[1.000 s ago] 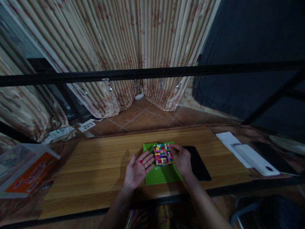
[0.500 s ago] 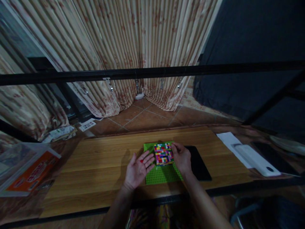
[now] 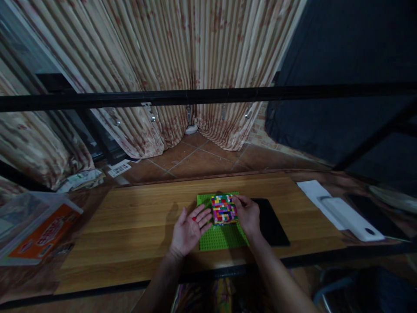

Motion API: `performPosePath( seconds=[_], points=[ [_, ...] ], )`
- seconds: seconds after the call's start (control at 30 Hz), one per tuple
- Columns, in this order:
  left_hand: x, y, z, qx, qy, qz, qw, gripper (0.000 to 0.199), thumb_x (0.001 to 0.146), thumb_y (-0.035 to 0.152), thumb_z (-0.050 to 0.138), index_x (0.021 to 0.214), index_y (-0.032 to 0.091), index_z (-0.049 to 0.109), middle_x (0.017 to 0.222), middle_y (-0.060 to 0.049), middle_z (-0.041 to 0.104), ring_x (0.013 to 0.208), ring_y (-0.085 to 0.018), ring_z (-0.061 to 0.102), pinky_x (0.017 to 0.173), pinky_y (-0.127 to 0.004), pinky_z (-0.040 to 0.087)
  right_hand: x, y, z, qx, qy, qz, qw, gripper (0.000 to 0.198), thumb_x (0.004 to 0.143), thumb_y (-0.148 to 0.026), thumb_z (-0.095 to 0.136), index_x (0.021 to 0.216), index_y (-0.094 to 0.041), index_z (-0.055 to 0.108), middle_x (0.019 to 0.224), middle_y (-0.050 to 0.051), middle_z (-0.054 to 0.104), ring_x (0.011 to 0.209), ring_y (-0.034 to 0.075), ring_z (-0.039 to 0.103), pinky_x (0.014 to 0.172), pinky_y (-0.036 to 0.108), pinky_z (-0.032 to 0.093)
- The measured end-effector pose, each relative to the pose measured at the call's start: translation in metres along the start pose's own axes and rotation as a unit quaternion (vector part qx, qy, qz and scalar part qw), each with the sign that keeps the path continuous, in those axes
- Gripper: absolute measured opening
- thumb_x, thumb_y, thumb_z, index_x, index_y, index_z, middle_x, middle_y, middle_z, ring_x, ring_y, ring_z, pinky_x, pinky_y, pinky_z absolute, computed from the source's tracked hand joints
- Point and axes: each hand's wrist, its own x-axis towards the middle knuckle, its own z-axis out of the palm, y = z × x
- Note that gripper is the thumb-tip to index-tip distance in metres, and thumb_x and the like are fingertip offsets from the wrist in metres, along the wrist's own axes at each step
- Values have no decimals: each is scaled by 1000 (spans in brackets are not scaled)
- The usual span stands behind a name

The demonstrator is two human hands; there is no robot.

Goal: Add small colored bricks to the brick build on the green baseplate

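My left hand (image 3: 188, 231) lies palm up with its fingers stretched out, and a small red toy brick (image 3: 194, 218) rests loose on it. To its right, a block of many-coloured toy bricks (image 3: 224, 210) stands on a green studded baseplate (image 3: 221, 239). My right hand (image 3: 248, 215) is at the block's far right corner, thumb and fingertips pinched together against its top edge. What those fingertips hold, if anything, is too small and covered to make out. The right hand also hides part of the block's right side.
The baseplate lies on a wooden table (image 3: 137, 226), beside a flat black panel (image 3: 272, 224). A clear box with an orange label (image 3: 45, 234) stands at the left. A white device (image 3: 352, 219) and white paper lie at the right. A black bar (image 3: 208, 95) crosses beyond the table.
My right hand has shifted very slightly at the block's far right corner. The left hand stays palm up with the red brick on it. The view has tilted a little.
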Motion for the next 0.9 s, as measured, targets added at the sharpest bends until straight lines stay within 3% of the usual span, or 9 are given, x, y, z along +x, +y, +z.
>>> performPosePath(
  seconds=[0.7,0.9],
  points=[
    [0,0,-2,10,-4,8,1000,54,92,50,39,127,12,53,122,-17,62,111,-25,59,99,-42,40,1,0,0,-9,-7,-4,1000,36,75,-47,58,78,-14,72,72,8,73,65,21,66,61,30,49],
    [0,0,-1,9,0,7,1000,54,92,51,38,126,11,54,119,-17,64,108,-24,61,97,-41,41,-14,-10,-3,-56,18,-36,998,39,83,-46,50,93,-13,69,84,10,71,71,20,65,64,31,50]
  ],
)
